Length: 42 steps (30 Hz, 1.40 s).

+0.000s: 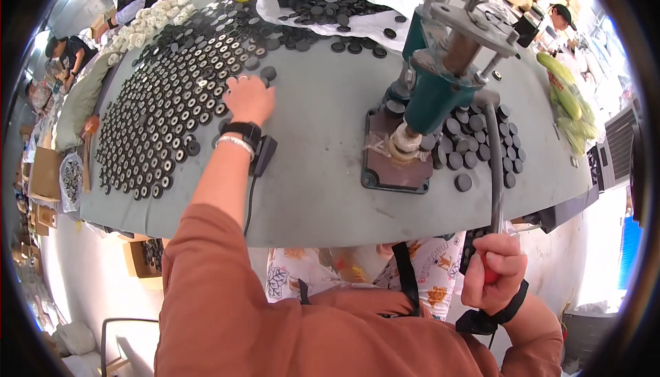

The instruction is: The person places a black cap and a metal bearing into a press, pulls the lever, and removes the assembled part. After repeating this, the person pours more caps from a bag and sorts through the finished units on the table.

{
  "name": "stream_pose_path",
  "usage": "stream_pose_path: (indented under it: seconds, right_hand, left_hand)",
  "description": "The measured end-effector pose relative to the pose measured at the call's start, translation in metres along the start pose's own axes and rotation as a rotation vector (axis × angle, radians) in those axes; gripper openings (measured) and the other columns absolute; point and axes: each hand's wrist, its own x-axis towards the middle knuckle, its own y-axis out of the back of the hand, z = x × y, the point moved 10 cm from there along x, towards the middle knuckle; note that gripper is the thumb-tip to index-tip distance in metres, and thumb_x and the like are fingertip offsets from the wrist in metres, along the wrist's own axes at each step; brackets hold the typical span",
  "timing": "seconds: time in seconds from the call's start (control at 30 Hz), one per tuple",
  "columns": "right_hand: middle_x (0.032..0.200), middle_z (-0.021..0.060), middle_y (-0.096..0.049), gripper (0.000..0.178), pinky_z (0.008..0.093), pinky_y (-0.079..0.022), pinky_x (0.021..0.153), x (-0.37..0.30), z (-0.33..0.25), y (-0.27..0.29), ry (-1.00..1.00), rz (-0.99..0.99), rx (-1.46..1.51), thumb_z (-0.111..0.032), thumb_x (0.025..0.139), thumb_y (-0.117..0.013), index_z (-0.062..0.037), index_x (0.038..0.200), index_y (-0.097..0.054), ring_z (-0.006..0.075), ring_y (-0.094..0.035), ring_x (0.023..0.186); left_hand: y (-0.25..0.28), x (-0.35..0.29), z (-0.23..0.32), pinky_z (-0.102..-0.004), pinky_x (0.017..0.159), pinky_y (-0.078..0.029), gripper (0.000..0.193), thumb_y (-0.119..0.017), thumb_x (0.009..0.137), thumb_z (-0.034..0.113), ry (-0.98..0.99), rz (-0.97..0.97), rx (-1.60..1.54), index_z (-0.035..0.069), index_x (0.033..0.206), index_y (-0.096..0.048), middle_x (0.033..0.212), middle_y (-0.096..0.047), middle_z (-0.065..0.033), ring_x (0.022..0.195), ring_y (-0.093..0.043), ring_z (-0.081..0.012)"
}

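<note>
Grey-green table (316,191) fills the view. On it the left hand (249,98) lies with fingers spread on black discs (165,109) laid in rows. Right hand (493,272) is clenched around the lever (495,164) of a teal press (433,95); more discs lie beside it.

The left hand (249,98) rests on the rows of black discs (168,112) on the grey table (316,184); the right hand (495,274) grips the press lever (493,171)
</note>
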Motion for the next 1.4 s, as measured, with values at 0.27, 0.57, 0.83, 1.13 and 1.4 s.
stream_pose_path:
  seconds: [0.27, 0.57, 0.83, 1.13, 1.4]
  right_hand:
    - [0.086, 0.0146, -0.056, 0.033, 0.0304, -0.041, 0.048, 0.021, -0.004, 0.008, -0.032, -0.025, -0.010, 0.007, 0.067, -0.059, -0.0032, 0.093, -0.040, 0.0199, -0.048, 0.051]
    - [0.081, 0.0085, -0.057, 0.013, 0.0157, -0.026, 0.047, 0.119, 0.016, 0.081, -0.345, 0.221, -0.130, -0.011, 0.088, -0.050, -0.0030, 0.097, -0.053, 0.0014, -0.033, 0.050]
    - [0.079, 0.0046, -0.058, 0.020, 0.0169, -0.025, 0.046, 0.123, 0.027, 0.095, -0.400, 0.272, 0.035, -0.016, 0.088, -0.052, -0.0025, 0.100, -0.058, 0.0012, -0.033, 0.049]
    - [0.079, 0.0045, -0.058, 0.019, 0.0169, -0.026, 0.047, 0.124, 0.033, 0.102, -0.386, 0.290, -0.013, -0.016, 0.087, -0.052, -0.0022, 0.098, -0.057, 0.0012, -0.034, 0.049]
    - [0.079, 0.0043, -0.058, 0.018, 0.0169, -0.027, 0.047, 0.129, 0.036, 0.094, -0.369, 0.282, -0.058, -0.016, 0.087, -0.052, -0.0019, 0.097, -0.057, 0.0011, -0.035, 0.050]
  left_hand:
    - [0.021, -0.001, 0.033, -0.0422, 0.069, -0.049, 0.030, -0.059, 0.085, 0.030, -0.324, 0.199, -0.043, 0.004, 0.100, -0.063, 0.085, -0.065, -0.0165, 0.080, -0.062, -0.0360]
    - [0.067, -0.141, 0.138, -0.0259, 0.065, -0.049, 0.056, -0.076, 0.074, 0.023, -0.397, -0.126, -0.948, -0.002, 0.118, -0.051, 0.090, -0.066, -0.0120, 0.069, -0.058, -0.0127]
    - [0.067, -0.148, 0.180, -0.0282, 0.070, -0.050, 0.074, -0.084, 0.064, 0.029, -0.480, 0.100, -0.852, 0.001, 0.123, -0.047, 0.095, -0.068, -0.0108, 0.082, -0.064, -0.0176]
    - [0.046, -0.144, 0.195, -0.0315, 0.081, -0.049, 0.071, -0.084, 0.064, 0.026, -0.335, -0.181, -1.137, 0.003, 0.120, -0.047, 0.103, -0.065, -0.0103, 0.092, -0.063, -0.0205]
    - [0.024, -0.146, 0.181, -0.0307, 0.092, -0.044, 0.082, -0.077, 0.071, 0.010, -0.411, -0.155, -1.340, -0.007, 0.133, -0.027, 0.116, -0.059, -0.0187, 0.108, -0.056, -0.0210]
